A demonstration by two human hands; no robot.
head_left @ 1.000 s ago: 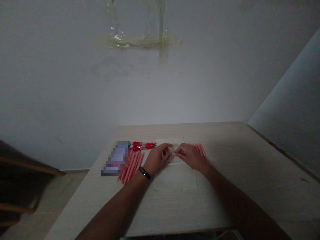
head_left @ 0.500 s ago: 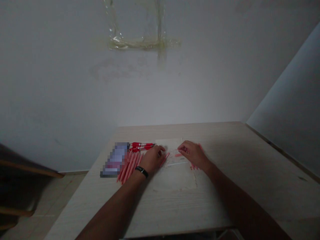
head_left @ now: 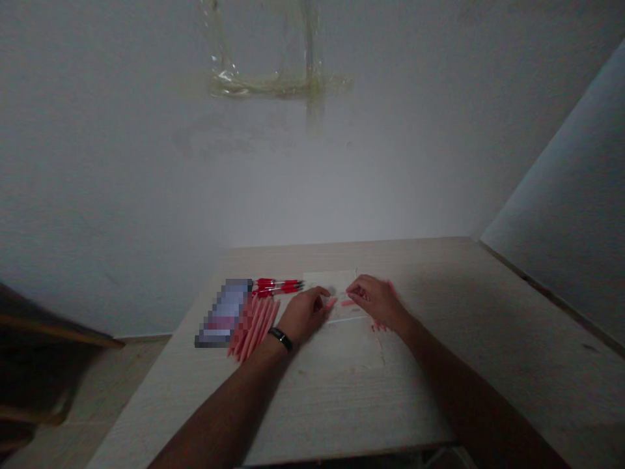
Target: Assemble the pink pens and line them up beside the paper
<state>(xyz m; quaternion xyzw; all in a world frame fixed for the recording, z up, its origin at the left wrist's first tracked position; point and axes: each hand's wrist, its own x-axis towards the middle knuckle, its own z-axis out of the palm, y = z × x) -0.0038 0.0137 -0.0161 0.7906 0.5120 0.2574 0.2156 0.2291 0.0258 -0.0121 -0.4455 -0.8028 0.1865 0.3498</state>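
Note:
My left hand (head_left: 305, 313) rests on the pale wooden table (head_left: 439, 365), fingers curled round a pink pen barrel (head_left: 331, 303) whose tip pokes out to the right. A black band sits on that wrist. My right hand (head_left: 378, 301) is just to the right, its fingers pinched on a small pink pen piece (head_left: 347, 302). Between the hands lies a thin white refill (head_left: 347, 320) on a white sheet (head_left: 342, 339). Under and beside my right hand more pink pen barrels (head_left: 378, 325) show.
A row of pink pen barrels (head_left: 254, 319) lies left of my left hand, next to a blurred flat box (head_left: 223, 312). Red-capped pens (head_left: 278, 286) lie behind them. A grey wall stands behind; a dark chair (head_left: 34, 365) is at the left.
My left hand drew back left and now holds a pink barrel. My right hand moved slightly back and up, pinching a small piece; the white refill lies uncovered between them.

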